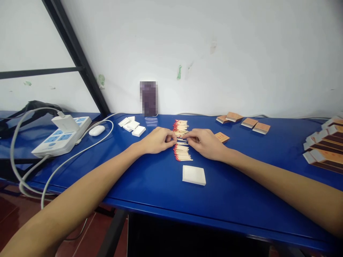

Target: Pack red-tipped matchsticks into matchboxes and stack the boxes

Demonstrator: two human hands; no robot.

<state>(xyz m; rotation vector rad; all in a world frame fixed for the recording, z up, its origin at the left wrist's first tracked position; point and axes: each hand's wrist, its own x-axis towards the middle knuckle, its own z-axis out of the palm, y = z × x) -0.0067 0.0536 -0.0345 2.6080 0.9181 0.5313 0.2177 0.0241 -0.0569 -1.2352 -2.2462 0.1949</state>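
Red-headed matches [183, 152] lie in a long, close row on the blue table, heads to the left. My left hand [160, 140] is closed at the head side of the row's middle, thumb and forefinger pinched on matches there. From the other side, my right hand [203, 143] reaches in with its forefinger and thumb closed about the match ends; its fingertips hide part of the row. Just in front of the row lies a white matchbox tray [194, 175]. An orange matchbox sleeve [222, 137] rests flat behind my right hand.
Several white trays [132, 125] sit at the back left. Orange matchboxes [249, 123] lie at the back right, with stacked flat sleeves [325, 150] at the far right. A power strip [63, 137], looping white cable, earbud case [97, 130] and propped phone [150, 99] are also there.
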